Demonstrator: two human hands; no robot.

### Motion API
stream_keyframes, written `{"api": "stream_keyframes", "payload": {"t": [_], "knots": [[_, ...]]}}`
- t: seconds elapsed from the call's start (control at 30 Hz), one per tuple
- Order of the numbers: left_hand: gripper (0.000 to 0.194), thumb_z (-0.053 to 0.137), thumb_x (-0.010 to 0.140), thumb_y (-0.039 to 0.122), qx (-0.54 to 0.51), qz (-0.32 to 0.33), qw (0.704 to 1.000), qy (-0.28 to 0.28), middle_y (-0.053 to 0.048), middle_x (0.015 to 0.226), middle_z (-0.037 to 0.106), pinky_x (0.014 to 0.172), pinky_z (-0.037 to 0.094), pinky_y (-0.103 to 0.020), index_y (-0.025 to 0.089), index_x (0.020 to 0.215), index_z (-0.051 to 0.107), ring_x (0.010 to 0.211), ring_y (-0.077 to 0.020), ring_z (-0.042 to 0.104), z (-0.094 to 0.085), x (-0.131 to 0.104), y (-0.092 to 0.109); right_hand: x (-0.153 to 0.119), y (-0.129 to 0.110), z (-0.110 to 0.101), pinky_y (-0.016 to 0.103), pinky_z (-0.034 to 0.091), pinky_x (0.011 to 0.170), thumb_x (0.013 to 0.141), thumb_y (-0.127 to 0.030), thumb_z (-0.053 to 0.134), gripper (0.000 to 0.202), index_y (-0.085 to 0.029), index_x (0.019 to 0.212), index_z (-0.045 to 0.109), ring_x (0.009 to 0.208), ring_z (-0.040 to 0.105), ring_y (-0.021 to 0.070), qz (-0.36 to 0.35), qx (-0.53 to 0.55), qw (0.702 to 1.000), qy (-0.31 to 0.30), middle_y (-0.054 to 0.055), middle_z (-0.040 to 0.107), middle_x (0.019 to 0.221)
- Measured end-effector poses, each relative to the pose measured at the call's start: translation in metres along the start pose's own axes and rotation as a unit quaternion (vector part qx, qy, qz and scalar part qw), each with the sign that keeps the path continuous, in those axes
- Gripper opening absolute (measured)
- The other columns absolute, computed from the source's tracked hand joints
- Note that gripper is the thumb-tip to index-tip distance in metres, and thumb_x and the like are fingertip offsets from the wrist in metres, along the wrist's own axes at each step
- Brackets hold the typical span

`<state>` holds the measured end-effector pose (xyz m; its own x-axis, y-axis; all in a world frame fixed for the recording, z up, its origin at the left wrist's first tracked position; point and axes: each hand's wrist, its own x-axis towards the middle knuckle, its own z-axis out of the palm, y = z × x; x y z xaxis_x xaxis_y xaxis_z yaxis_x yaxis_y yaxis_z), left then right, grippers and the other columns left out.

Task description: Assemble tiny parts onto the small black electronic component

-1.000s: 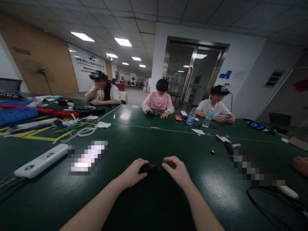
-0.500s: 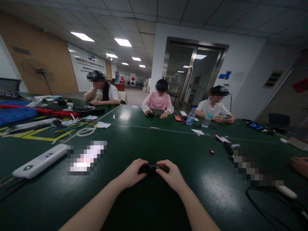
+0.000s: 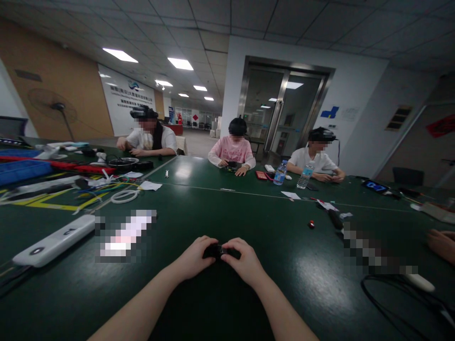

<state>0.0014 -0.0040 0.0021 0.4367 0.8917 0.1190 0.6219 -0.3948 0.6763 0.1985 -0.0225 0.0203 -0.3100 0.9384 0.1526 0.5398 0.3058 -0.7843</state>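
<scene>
Pinching a black object [image 3: 216, 252] are left hand [image 3: 195, 258] and right hand [image 3: 245, 260]; blue bin [image 3: 26, 171], contents unclear.

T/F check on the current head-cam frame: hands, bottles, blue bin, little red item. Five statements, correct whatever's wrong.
1. The left hand grips a small dark object. True.
2. The right hand is spread flat, well away from the small dark object. False: it is curled at that object's right end.
3. Both water bottles stand upright. True.
4. The blue bin is at the picture's right edge. False: it is at the left edge.
5. The small red item lies to the right of both hands. True.
</scene>
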Motion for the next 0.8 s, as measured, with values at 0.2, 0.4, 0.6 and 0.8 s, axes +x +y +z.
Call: {"api": "stream_keyframes", "payload": {"t": [0.2, 0.4, 0.6, 0.8], "knots": [[0.045, 0.059, 0.073, 0.025, -0.009, 0.005, 1.0, 0.0, -0.007, 0.112, 0.056, 0.092, 0.04, -0.035, 0.021, 0.117, 0.053, 0.106, -0.0225, 0.051, 0.001, 0.001, -0.002, 0.0, -0.002, 0.006, 0.034, 0.041, 0.087, 0.076, -0.026, 0.062, 0.022, -0.03, 0.098, 0.064, 0.1, 0.051, 0.0193, 0.036, -0.065, 0.997, -0.023, -0.002, 0.056, 0.101], [0.044, 0.059, 0.073, 0.023, -0.008, -0.008, 1.0, -0.005, -0.007, 0.111, 0.057, 0.091, 0.041, -0.035, 0.02, 0.117, 0.053, 0.104, -0.0226, 0.053, 0.0, 0.0, 0.005, 0.001, -0.002, 0.008, 0.033, 0.039, 0.085, 0.075, -0.027, 0.063, 0.022, -0.031, 0.096, 0.065, 0.096, 0.051, 0.0186, 0.027, -0.1, 0.994, -0.02, -0.001, 0.057, 0.096], [0.045, 0.058, 0.073, 0.025, -0.005, 0.003, 1.0, 0.0, -0.007, 0.112, 0.057, 0.092, 0.04, -0.035, 0.02, 0.118, 0.053, 0.106, -0.023, 0.052, 0.004, 0.001, -0.002, 0.001, -0.004, 0.007, 0.032, 0.039, 0.084, 0.076, -0.03, 0.061, 0.021, -0.031, 0.096, 0.065, 0.097, 0.05, 0.0185, 0.042, -0.102, 0.993, -0.028, -0.001, 0.056, 0.097], [0.046, 0.058, 0.073, 0.025, -0.013, -0.001, 1.0, 0.005, -0.007, 0.115, 0.056, 0.092, 0.041, -0.036, 0.021, 0.118, 0.052, 0.106, -0.0228, 0.052, 0.007, 0.001, -0.007, -0.001, -0.007, 0.006, 0.033, 0.04, 0.084, 0.076, -0.032, 0.061, 0.022, -0.033, 0.099, 0.064, 0.096, 0.05, 0.0183, 0.057, -0.115, 0.991, -0.031, -0.002, 0.054, 0.098]]}}
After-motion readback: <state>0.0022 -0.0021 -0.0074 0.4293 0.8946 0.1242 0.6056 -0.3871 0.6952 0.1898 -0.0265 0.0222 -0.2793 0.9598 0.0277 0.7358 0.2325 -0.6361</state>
